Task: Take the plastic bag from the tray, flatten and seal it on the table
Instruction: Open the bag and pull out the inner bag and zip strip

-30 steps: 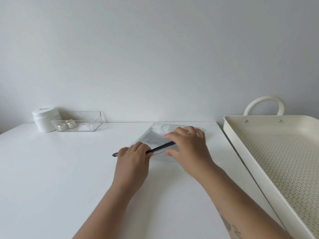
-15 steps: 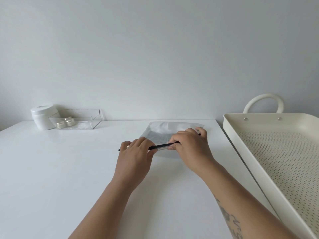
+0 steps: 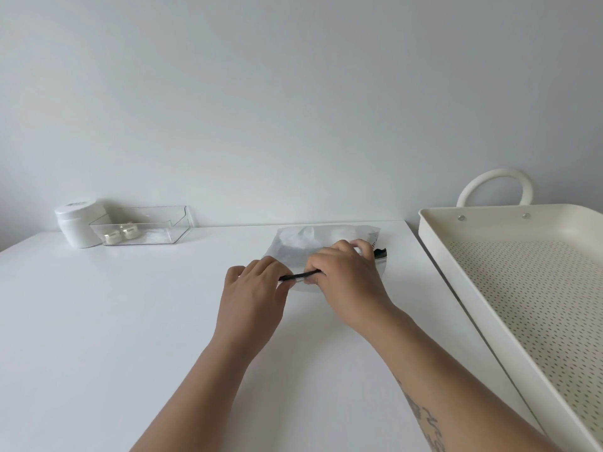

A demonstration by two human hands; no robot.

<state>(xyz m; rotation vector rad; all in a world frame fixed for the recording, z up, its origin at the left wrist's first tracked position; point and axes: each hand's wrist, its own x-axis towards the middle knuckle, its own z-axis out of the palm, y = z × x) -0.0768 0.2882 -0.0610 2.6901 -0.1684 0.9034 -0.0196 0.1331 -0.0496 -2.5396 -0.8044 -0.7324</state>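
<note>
Plastic bag [image 3: 313, 243], clear and crinkled, lies flat on the white desk [image 3: 114, 321] close to its far edge, towards the far right corner. A black strip [image 3: 298, 276] runs along the bag's near edge. A person stands at the near edge with both bare arms reaching forward. Their left hand [image 3: 253, 288] pinches the left end of the strip with curled fingers, seemingly to anchor it. Their right hand [image 3: 346, 275] pinches the strip just beside it, fingers curled over the bag, apparently placed to press the seal closed along its length. The bag looks largely flattened, and the sealing seems to be under way. A cream tray [image 3: 489, 223] with a looped handle sits beside the desk's right edge. At the far left corner stand a white jar [image 3: 78, 223] and a clear box [image 3: 146, 225].
</note>
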